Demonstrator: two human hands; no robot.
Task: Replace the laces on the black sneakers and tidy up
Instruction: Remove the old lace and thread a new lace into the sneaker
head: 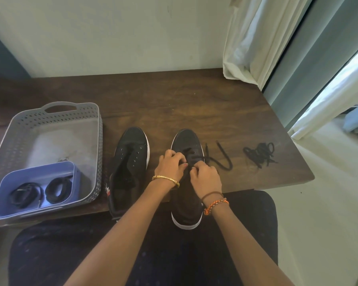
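Note:
Two black sneakers with white soles lie side by side on the dark wooden table. The left sneaker has bare eyelets and no lace. Over the right sneaker my left hand and my right hand both pinch a black lace at the eyelets. The lace's free end curls on the table to the right of the shoe. A loose heap of black lace lies further right.
A grey perforated basket stands at the table's left; inside it a blue tub holds two coiled black laces. A pale curtain hangs at the back right corner. My lap is below the front edge.

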